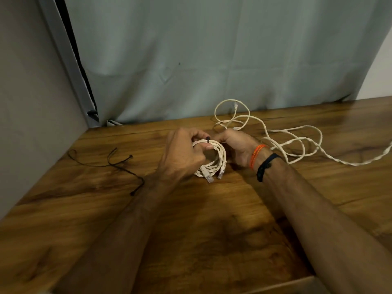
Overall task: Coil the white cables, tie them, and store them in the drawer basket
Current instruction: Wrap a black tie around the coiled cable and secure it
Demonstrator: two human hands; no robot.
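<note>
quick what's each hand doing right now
Left hand: grips the coiled white cable.
Right hand: fingers hidden at the black tie; cannot be told.

loose cable (297, 143) cut off right, right hand (235, 145) fingertips hidden

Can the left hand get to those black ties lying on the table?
Probably yes, but not right now. The black ties lie on bare wood to the left of the left hand, with nothing between them. That hand is busy gripping the coiled white cable, so it would have to let go first.
</note>
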